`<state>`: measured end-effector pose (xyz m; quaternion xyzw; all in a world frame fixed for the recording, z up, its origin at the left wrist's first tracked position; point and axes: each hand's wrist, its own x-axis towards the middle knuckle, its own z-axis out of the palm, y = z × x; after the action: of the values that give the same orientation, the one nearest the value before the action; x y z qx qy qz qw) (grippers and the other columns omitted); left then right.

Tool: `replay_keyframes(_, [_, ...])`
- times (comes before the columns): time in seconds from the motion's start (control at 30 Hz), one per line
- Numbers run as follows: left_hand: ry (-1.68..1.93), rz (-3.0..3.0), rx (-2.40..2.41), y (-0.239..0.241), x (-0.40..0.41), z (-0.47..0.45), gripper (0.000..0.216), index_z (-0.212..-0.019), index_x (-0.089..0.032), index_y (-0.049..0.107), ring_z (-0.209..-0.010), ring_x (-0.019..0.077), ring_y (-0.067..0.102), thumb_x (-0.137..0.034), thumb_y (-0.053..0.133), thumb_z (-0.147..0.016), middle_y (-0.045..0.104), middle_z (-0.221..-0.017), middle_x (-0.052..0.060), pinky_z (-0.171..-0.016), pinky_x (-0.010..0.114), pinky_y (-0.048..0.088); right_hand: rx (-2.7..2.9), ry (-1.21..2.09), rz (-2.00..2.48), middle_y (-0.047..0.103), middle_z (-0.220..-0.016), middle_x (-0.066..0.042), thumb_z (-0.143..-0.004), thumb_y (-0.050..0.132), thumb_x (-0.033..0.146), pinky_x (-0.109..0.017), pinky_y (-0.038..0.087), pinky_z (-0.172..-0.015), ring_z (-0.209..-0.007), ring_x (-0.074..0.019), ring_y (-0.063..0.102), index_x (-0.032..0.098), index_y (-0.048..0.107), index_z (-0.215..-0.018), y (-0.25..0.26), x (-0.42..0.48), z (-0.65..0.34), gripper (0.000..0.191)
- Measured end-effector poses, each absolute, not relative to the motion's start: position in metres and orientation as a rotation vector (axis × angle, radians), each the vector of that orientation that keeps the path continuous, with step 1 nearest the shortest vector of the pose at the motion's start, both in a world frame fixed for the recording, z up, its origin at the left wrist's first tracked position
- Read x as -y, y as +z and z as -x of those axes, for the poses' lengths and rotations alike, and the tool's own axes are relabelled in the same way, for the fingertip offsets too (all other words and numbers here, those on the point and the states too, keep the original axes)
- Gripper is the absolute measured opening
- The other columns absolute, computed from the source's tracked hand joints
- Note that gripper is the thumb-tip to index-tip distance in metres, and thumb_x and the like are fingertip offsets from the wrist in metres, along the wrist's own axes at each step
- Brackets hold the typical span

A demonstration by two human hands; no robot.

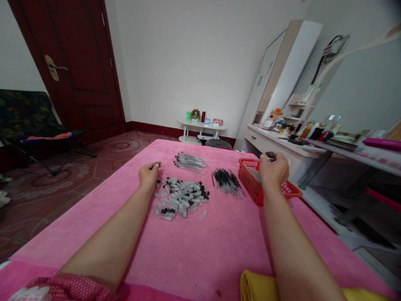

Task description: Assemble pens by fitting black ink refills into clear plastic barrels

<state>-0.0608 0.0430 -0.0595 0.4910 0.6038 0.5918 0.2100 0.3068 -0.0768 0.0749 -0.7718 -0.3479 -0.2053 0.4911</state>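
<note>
My left hand [149,174] is at the left edge of a heap of translucent pen caps [183,196] with black ends. Its fingers are closed together, and anything in them is too small to make out. Over the red plastic basket [252,184] at the right is my right hand [275,168], fingers curled in a pinch; what they hold, if anything, is hidden. Pale contents show inside the basket, partly behind the hand. Between heap and basket lie many thin black pen refills [227,182]. Farther back, clear pen barrels [189,162] with dark ends lie in a row.
A pink cloth [200,259] covers the table. Folded yellow fabric [258,286] lies at the near edge beside my right forearm. Beyond stand a small white table [200,124], a dresser [275,142] with bottles at the right, and a folding chair [37,121] at the left.
</note>
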Motion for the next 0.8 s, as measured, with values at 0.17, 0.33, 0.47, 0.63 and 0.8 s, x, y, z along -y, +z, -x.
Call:
replay_keyframes(0.17, [1.644, -1.362, -1.647, -0.062, -0.047, 0.059, 0.033, -0.097, -0.013, 0.071, -0.083, 0.0189, 0.068, -0.030, 0.050, -0.078, 0.073, -0.096, 0.009, -0.070, 0.027, 0.053, 0.963, -0.582, 1.662, 0.062, -0.100, -0.012, -0.078, 0.049, 0.029, -0.037, 0.038, -0.086, -0.095, -0.0248, 0.054, 0.016, 0.064, -0.094, 0.078, 0.072, -0.295, 0.026])
replay_keyframes(0.33, [1.605, -1.427, -1.636, -0.065, -0.049, 0.058, 0.029, -0.093, -0.015, 0.072, -0.090, 0.0197, 0.067, -0.029, 0.053, -0.077, 0.073, -0.095, 0.008, -0.081, 0.029, 0.050, 1.207, -0.405, 1.572, 0.065, -0.096, -0.010, -0.078, 0.047, 0.024, -0.033, 0.039, -0.088, -0.094, -0.0217, 0.056, 0.015, 0.064, -0.090, 0.065, 0.059, -0.265, 0.022])
replay_keyframes(0.47, [1.556, -1.467, -1.666, -0.065, -0.047, 0.058, 0.028, -0.094, -0.017, 0.072, -0.090, 0.0199, 0.067, -0.028, 0.053, -0.078, 0.073, -0.094, 0.008, -0.080, 0.029, 0.050, 1.550, -0.036, 1.527, 0.069, -0.093, -0.007, -0.077, 0.049, 0.018, -0.026, 0.044, -0.082, -0.087, -0.0175, 0.061, 0.015, 0.066, -0.088, 0.029, 0.039, -0.223, 0.021])
replay_keyframes(0.63, [1.483, -1.506, -1.706, -0.061, -0.043, 0.056, 0.025, -0.093, -0.020, 0.073, -0.089, 0.0193, 0.067, -0.030, 0.054, -0.079, 0.073, -0.095, 0.005, -0.080, 0.029, 0.049, 1.843, 0.103, 1.668, 0.070, -0.099, -0.005, -0.074, 0.053, 0.013, -0.024, 0.044, -0.085, -0.094, -0.0164, 0.062, 0.018, 0.070, -0.091, -0.002, 0.010, -0.182, 0.025])
replay_keyframes(0.8, [1.430, -1.521, -1.736, -0.058, -0.040, 0.054, 0.024, -0.093, -0.022, 0.073, -0.090, 0.0198, 0.066, -0.031, 0.054, -0.080, 0.073, -0.097, 0.005, -0.078, 0.029, 0.049, 2.035, -0.091, 1.931, 0.067, -0.110, -0.005, -0.078, 0.053, 0.016, -0.025, 0.044, -0.085, -0.103, -0.0189, 0.060, 0.023, 0.069, -0.102, 0.002, -0.012, -0.166, 0.029])
